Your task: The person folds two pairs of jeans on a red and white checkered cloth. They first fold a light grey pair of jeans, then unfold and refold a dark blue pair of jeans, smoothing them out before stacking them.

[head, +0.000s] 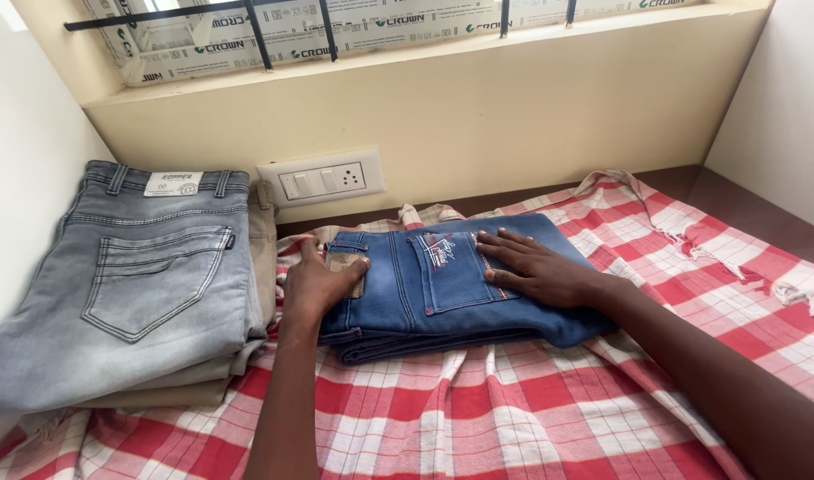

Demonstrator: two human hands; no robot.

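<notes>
Jeans of blue denim (442, 284), folded into a thick rectangular bundle, lie on a red-and-white checked cloth (531, 409), back pocket up, with pale fading down the middle and a small tan patch at the waistband. To the left sits a stack topped by grey jeans (131, 284), a white rectangular label at their waistband, with beige garments (207, 378) folded beneath. On the cream wall behind is a white switch plate (322, 180); above it, behind dark bars, a white printed package (353, 27) runs along the window ledge. The left hand (318, 284) rests flat at the bundle's left edge, thumb up along the waistband. The right hand (536, 267) lies flat with fingers spread across the pocket. Both press open-palmed, gripping nothing.
</notes>
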